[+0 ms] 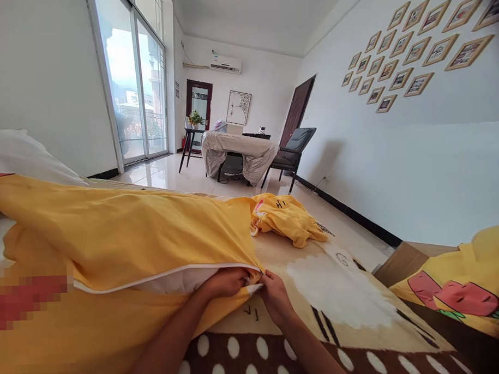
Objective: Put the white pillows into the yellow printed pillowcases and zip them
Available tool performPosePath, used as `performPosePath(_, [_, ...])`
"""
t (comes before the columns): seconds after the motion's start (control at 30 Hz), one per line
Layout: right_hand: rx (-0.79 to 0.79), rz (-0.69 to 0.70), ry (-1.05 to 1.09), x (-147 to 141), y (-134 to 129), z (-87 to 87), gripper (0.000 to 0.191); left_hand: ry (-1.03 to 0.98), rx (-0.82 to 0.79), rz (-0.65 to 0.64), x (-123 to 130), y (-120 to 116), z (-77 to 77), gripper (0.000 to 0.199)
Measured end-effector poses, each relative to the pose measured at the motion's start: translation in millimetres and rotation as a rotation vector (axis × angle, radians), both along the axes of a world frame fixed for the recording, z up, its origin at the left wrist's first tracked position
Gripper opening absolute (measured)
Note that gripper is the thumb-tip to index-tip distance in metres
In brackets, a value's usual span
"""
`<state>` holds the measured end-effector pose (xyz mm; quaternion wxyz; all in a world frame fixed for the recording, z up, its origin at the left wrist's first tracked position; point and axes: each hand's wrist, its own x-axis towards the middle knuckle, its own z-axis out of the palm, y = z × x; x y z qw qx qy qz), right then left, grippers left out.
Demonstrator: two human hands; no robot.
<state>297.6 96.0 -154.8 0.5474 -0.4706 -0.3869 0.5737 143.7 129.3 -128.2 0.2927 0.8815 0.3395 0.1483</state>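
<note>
A yellow pillowcase (152, 223) with a white zipper edge lies across the bed, its long opening facing me. White filling (179, 280) shows inside the opening. My left hand (228, 281) reaches into the right end of the opening, its fingers closed on white fabric near the corner, partly hidden by the cloth. My right hand (274, 295) pinches the yellow corner of the pillowcase from the right, close beside my left hand.
Crumpled yellow cloth (289, 215) lies behind the corner on the patterned blanket (339, 293). More yellow cloth (474, 288) hangs over a cardboard box (403, 258) at right. A white pillow (23, 154) is at left. Beyond stand a covered table (240, 146) and chair (293, 150).
</note>
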Motion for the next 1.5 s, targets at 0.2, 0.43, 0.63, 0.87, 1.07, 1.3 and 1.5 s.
performPosePath(0.2, [0.009,0.015,0.121,-7,5,-3.1,0.015,-0.043,-0.031,0.112,4,-2,-1.5,0.032])
performPosePath(0.43, [0.135,0.023,-0.333,-4,5,-3.4,0.034,-0.079,-0.049,0.110,4,-1,-4.0,0.038])
performPosePath(0.63, [0.187,-0.106,-0.841,13,16,-6.3,0.017,-0.152,-0.087,0.148,6,1,-12.6,0.037])
performPosePath(0.87, [0.229,-0.086,-0.728,13,14,-2.5,0.029,-0.324,-0.220,0.189,9,14,-24.9,0.041])
performPosePath(1.07, [0.194,-0.029,-0.471,9,15,-8.3,0.039,-0.331,-0.324,0.174,5,13,-27.7,0.044])
performPosePath(1.3, [0.142,-0.052,-0.295,5,18,-18.2,0.037,-0.282,-0.253,0.126,3,0,-11.3,0.047])
performPosePath(1.5, [0.146,-0.109,-0.292,6,18,-18.0,0.031,-0.279,-0.159,0.138,7,-3,-7.8,0.042])
